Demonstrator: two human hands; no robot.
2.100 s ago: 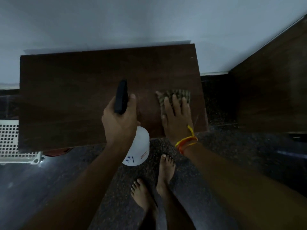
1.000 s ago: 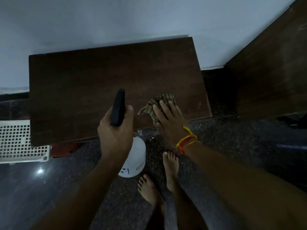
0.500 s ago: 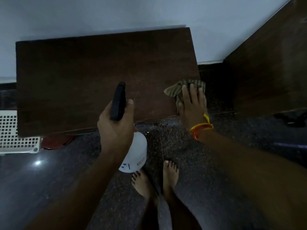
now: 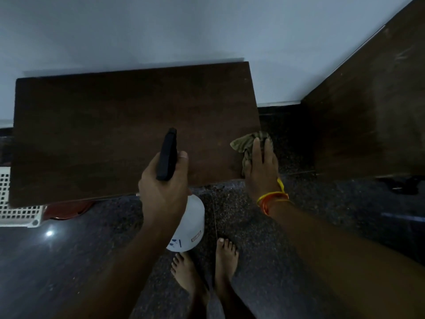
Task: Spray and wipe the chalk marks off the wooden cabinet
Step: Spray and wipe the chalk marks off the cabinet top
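A dark wooden cabinet stands against the white wall, seen from above. My left hand grips a spray bottle with a white body and a black head, held over the cabinet's front edge. My right hand lies flat with straight fingers on a crumpled greenish striped cloth at the cabinet's front right corner. Part of the cloth hangs past the right edge. I make out no chalk marks on the dim top.
A tall dark wooden panel rises on the right. A white perforated basket and a red-brown round object sit on the dark speckled floor at left. My bare feet stand in front of the cabinet.
My right hand has slid the cloth from the middle of the front edge rightwards to the cabinet's right corner. My left hand has kept the bottle in about the same place.
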